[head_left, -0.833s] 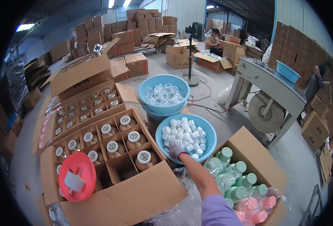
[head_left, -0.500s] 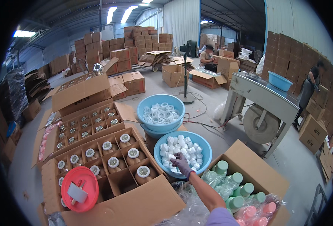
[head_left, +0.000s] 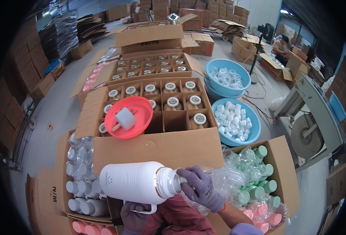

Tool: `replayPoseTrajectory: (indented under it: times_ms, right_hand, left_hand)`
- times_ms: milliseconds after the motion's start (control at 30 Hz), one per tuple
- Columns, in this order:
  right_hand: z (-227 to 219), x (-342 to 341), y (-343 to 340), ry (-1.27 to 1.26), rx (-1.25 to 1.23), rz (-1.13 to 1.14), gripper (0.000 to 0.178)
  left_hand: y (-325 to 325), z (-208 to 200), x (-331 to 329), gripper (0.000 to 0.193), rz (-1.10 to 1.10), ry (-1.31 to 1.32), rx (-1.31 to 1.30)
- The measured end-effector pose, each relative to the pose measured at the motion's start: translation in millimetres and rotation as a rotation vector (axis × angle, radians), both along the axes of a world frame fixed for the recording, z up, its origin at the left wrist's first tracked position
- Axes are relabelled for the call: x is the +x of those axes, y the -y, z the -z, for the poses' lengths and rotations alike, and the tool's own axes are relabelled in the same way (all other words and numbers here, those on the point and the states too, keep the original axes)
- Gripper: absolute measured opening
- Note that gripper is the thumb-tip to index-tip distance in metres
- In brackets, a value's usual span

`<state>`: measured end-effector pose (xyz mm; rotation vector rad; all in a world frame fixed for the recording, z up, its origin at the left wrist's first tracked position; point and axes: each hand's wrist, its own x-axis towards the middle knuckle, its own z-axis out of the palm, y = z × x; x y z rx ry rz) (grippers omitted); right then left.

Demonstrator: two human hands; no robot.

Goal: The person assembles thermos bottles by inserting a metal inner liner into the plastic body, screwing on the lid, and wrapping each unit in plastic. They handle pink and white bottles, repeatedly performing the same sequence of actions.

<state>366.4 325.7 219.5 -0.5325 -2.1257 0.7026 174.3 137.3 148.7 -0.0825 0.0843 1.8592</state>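
A smooth, white, cylindrical bottle (head_left: 131, 182) lies sideways above the left hand (head_left: 135, 216), curled at its looped handle (head_left: 152, 210); the gloved right hand (head_left: 201, 188) pinches a white cap (head_left: 177, 183) against its neck (head_left: 165, 181).

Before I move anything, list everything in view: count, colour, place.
Handled bottle: one, white, sideways between the hands.
Blue basins: at least four, blue, right.
Caps: many, white, in the nearest basin.
Rings: many, translucent, upper stacked basin.
Bowl: one, red, on a divided carton.
Tool: one, pale, in the bowl.
Silver tops: many, silver, divided cartons.
Lidded bottles: several, white, lower left.
Green lids: several, green, lower right.
Pink lids: several, pink, both lower sides.
Fan: one, dark, back right.
Machine: one, grey, right.
Stacked cartons: many, brown, back.
Person: one, tan top, back right.
Left hand: one, purple glove, at handle.
Right hand: one, purple glove, bottle's mouth.
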Motion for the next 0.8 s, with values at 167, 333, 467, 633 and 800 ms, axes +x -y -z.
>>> replayPoseTrajectory:
  times_ms: [167, 333, 467, 633, 800]
  right_hand:
    - [10, -32, 22, 0.133, 0.020, 0.205, 0.022]
    - [17, -58, 20, 0.337, -0.172, 0.085, 0.021]
    - [77, -89, -30, 0.178, 0.188, -0.258, 0.030]
    - [32, -210, -88, 0.020, 0.264, 0.136, 0.062]
    - [41, -296, -147, 0.378, 0.306, 0.291, 0.069]
  left_hand:
    - [16, 9, 2, 0.015, -0.094, -0.070, -0.026]
    - [32, 17, -13, 0.015, -0.199, -0.212, -0.124]
    - [28, 29, -49, 0.018, -0.276, -0.338, -0.119]
    - [23, 27, -79, 0.020, -0.477, -0.162, -0.088]
    - [9, 30, -83, 0.019, -0.466, -0.141, -0.044]
